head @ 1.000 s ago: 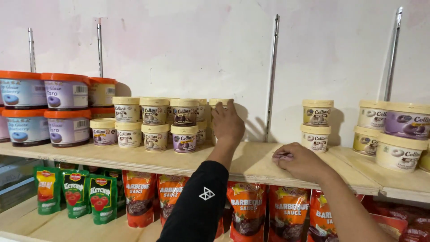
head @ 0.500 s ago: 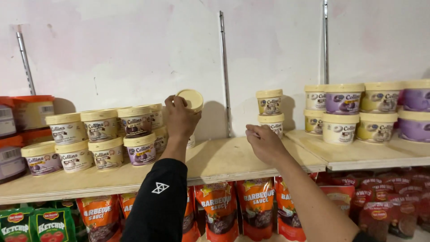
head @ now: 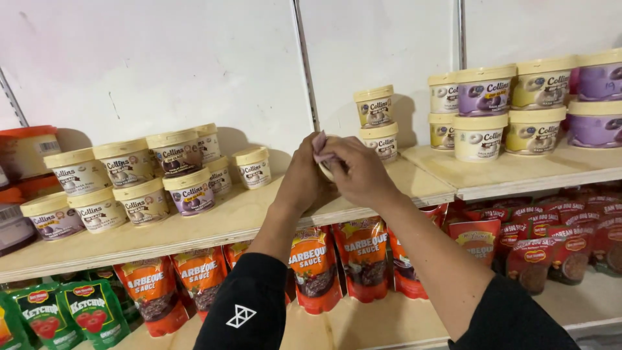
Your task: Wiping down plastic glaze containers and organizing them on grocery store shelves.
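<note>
My left hand (head: 301, 181) holds a small cream-lidded tub (head: 326, 170) in front of the plywood shelf (head: 214, 223); the tub is mostly hidden behind both hands. My right hand (head: 356, 172) presses a pink cloth (head: 320, 146) against the tub's top. To the left, several small tubs (head: 178, 172) with cream lids stand stacked in two layers. A stack of two small tubs (head: 376, 123) stands just behind my right hand.
Larger cream and purple tubs (head: 512, 107) fill the right shelf section. Orange-lidded tubs (head: 26, 152) sit at the far left. Red sauce pouches (head: 363, 259) and green ketchup pouches (head: 71, 311) line the lower shelf. Metal uprights (head: 304, 65) run up the white wall.
My left hand took one tub off the left stack and brought it down to the middle. My right hand left the shelf edge and now presses the cloth on it. The view shifted right.
</note>
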